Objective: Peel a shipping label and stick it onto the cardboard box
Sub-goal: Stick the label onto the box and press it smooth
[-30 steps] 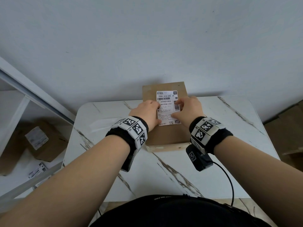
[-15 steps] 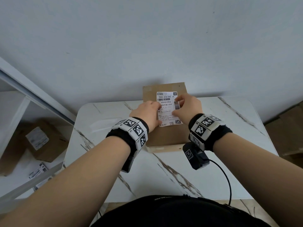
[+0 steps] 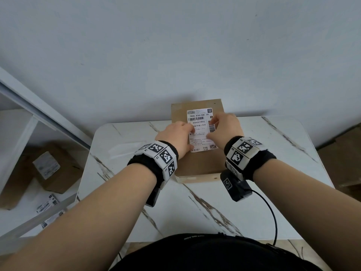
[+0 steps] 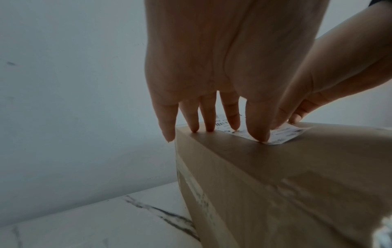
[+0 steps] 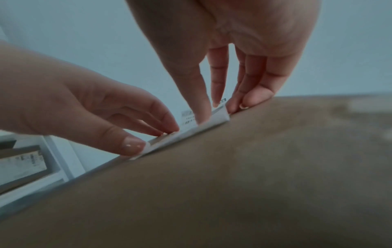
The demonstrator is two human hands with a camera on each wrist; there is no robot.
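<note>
A brown cardboard box stands at the back of the marble table, and a white shipping label lies on its top face. My left hand has straight fingers pressing the label's left edge and the cardboard beside it. The left wrist view shows these fingertips on the box and the label. My right hand presses the label's right edge. In the right wrist view its fingers point down onto the label, whose near edge looks slightly raised off the box.
The marble table reaches to my body, with a pale backing sheet left of the box. A white shelf at the left holds another labelled carton and loose labels. More cardboard sits at the right, and a wall is close behind.
Both hands stay on the label. The right fingers have shifted a little along its right edge. The box has not moved.
</note>
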